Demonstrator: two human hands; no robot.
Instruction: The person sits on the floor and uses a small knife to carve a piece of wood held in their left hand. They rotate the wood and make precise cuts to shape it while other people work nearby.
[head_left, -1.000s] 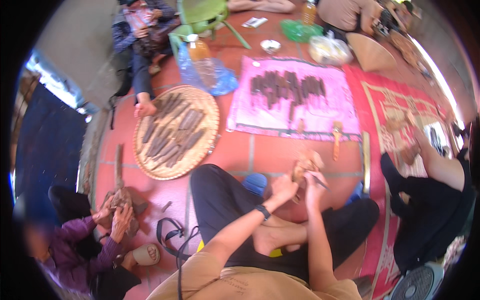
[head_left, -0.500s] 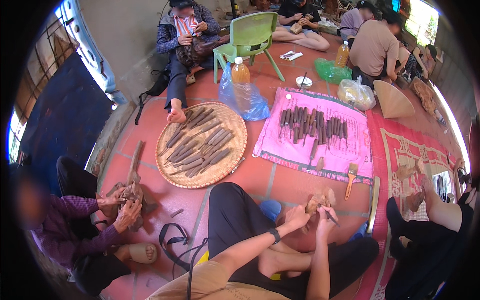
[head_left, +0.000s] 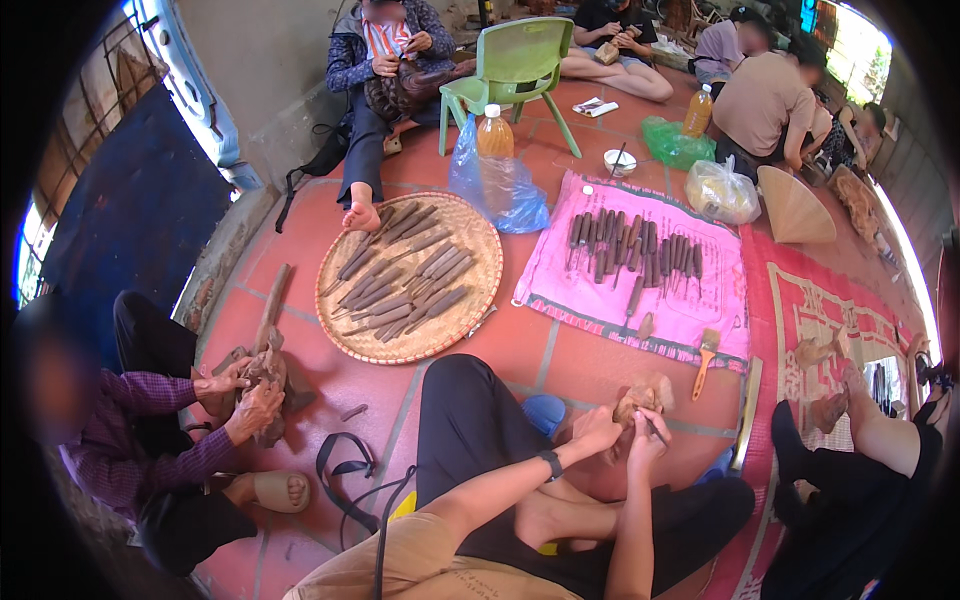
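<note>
Just above my crossed legs is a light brown piece of carved wood (head_left: 650, 393), irregular in shape. My left hand (head_left: 597, 430) is closed on its left side, steadying it. Pinched in my right hand (head_left: 646, 440) is a slim dark-handled carving tool (head_left: 657, 432), its handle slanting down to the right. The tool's tip is at the wood, hidden by my fingers. Beyond my knees, a pink sack (head_left: 560, 270) lies spread out with rows of dark-handled tools (head_left: 640, 245) on it. A flat brush (head_left: 706, 362) with an orange handle lies at the sack's near edge.
To the left, a round woven tray (head_left: 475, 325) bears several dark-handled tools. A person in a purple checked shirt (head_left: 150, 430) works on wood there. A green chair (head_left: 517, 65), a bottle (head_left: 495, 135) in a blue bag and a red mat (head_left: 790, 270) stand or lie farther out.
The view has shifted slightly, so the surroundings sit a little differently in it. Both my hands stay at the wood, with the tool still in my right hand.
</note>
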